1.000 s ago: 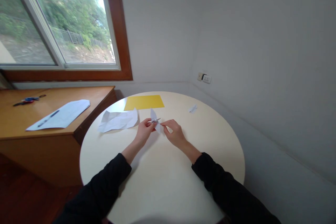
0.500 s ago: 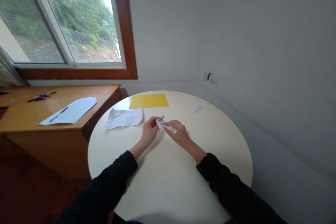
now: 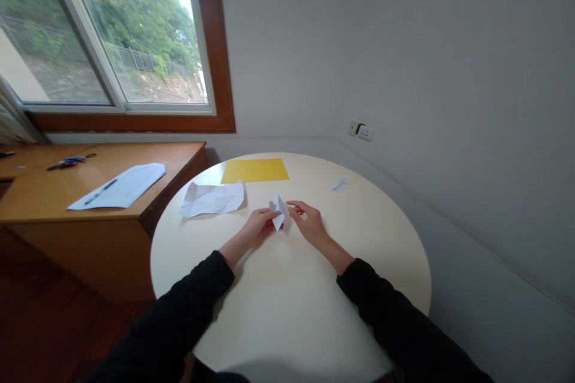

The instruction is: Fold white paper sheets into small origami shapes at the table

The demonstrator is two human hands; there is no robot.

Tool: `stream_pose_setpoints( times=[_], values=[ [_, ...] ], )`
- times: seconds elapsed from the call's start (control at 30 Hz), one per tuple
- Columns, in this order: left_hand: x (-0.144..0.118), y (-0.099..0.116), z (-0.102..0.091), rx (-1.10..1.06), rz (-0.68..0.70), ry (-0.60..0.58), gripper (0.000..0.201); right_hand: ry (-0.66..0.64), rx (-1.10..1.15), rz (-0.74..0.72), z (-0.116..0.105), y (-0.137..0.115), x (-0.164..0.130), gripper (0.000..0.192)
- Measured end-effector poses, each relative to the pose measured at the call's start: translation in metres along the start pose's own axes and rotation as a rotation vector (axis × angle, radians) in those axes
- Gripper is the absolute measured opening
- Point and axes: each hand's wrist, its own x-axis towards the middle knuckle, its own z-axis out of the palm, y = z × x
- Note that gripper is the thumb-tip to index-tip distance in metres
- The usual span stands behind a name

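- The person's left hand (image 3: 257,225) pinches a small folded white paper (image 3: 278,210) at its lower left edge, with the fingers closed on it.
- The right hand (image 3: 309,222) is just to the right of that paper. Its fingertips are close together at the paper's right edge, but whether they really hold it cannot be told.
- The folded paper is held between the two hands, just above the round cream table (image 3: 287,305), near the middle of the far half.
- A crumpled white sheet (image 3: 212,198) lies on the table to the left of the hands.
- A yellow sheet (image 3: 254,170) lies flat near the far edge.
- A tiny white scrap (image 3: 339,184) lies farther right, well apart from the hands.
- A wooden desk (image 3: 54,197) stands at the left, with a white paper (image 3: 121,185) and a pen (image 3: 100,191) on top.
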Motion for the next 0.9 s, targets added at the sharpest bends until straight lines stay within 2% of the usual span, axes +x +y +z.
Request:
stream_pose_setpoints(
  times=[0.2, 0.27, 0.4, 0.57, 0.73, 0.9],
  values=[
    [0.002, -0.002, -0.004, -0.076, -0.065, -0.136, 0.011, -0.135, 0.16, 0.114, 0.003, 0.004, -0.001, 0.027],
    [0.001, -0.001, -0.004, -0.074, -0.066, -0.148, 0.011, -0.149, 0.188, 0.129, 0.004, 0.005, -0.001, 0.028],
    [-0.003, 0.003, 0.001, -0.04, -0.06, -0.122, 0.009, -0.15, 0.197, 0.118, 0.005, 0.004, -0.001, 0.025],
    [-0.001, 0.003, 0.003, -0.133, -0.011, -0.187, 0.004, -0.151, 0.14, 0.069, 0.004, 0.005, -0.002, 0.022],
    [0.003, -0.004, -0.004, -0.191, -0.013, -0.081, 0.009, -0.172, 0.087, 0.021, 0.002, 0.007, -0.003, 0.024],
    [0.008, -0.01, -0.009, -0.14, 0.072, -0.018, 0.016, -0.185, 0.053, -0.004, 0.002, 0.003, -0.004, 0.025]
  ],
)
